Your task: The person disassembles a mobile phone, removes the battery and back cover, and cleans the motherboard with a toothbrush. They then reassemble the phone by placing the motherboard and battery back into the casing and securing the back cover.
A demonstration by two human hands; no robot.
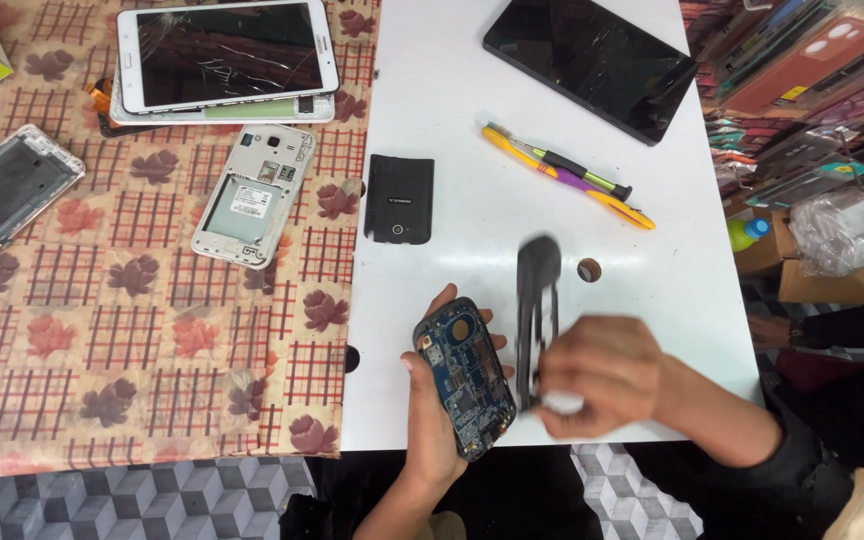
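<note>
At the far left of the bench (552,60), on the brown flowered plaid cloth (102,330), lay a grey phone frame (2,195), then a white tablet with a cracked screen (227,55), and just nearer a white phone with its back off (252,195). Right of the cloth, on the white surface, sat a small black rectangular back cover (399,198). Your left hand (432,410) gripped an opened phone with its blue circuit board exposed (464,375), held upright over the near edge of the bench. Just right of it, your right hand (602,375) was closed on the lower end of a dark, blurred phone frame (537,300), close beside the board. Farther back lay a yellow tool and a green-and-purple screwdriver (567,175), a small brown round piece (589,269), and at the far right a black tablet (592,65).
</note>
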